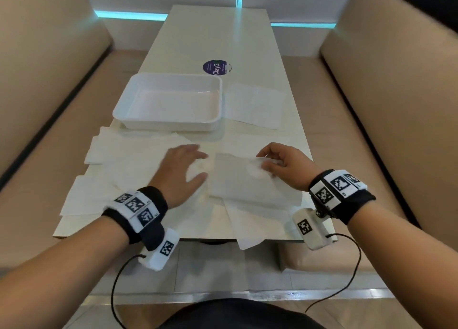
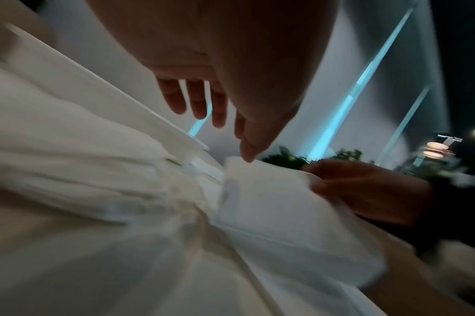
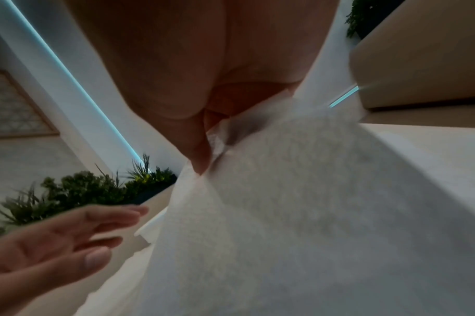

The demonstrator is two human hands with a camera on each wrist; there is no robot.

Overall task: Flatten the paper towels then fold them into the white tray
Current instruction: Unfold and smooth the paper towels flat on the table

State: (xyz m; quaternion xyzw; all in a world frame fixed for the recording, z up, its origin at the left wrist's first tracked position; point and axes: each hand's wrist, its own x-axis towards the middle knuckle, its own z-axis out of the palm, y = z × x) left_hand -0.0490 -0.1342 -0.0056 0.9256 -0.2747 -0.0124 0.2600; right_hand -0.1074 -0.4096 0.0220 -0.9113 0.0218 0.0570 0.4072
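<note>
A white paper towel [image 1: 243, 180] lies partly folded near the table's front edge. My right hand [image 1: 280, 162] pinches its far right corner and lifts it; the right wrist view shows the towel [image 3: 298, 203] caught between thumb and fingers. My left hand [image 1: 183, 166] is spread with straight fingers just left of that towel, over other flat towels [image 1: 128, 155]. In the left wrist view the left hand's fingers [image 2: 198, 102] hang straight above the towel [image 2: 271, 192]. The white tray [image 1: 171, 100] stands empty behind the hands, left of centre.
Another towel [image 1: 255, 105] lies flat right of the tray. A round purple sticker [image 1: 216, 67] sits on the table [image 1: 213, 36] beyond it. Several towels overhang the front edge [image 1: 247, 234]. Beige sofas flank both sides.
</note>
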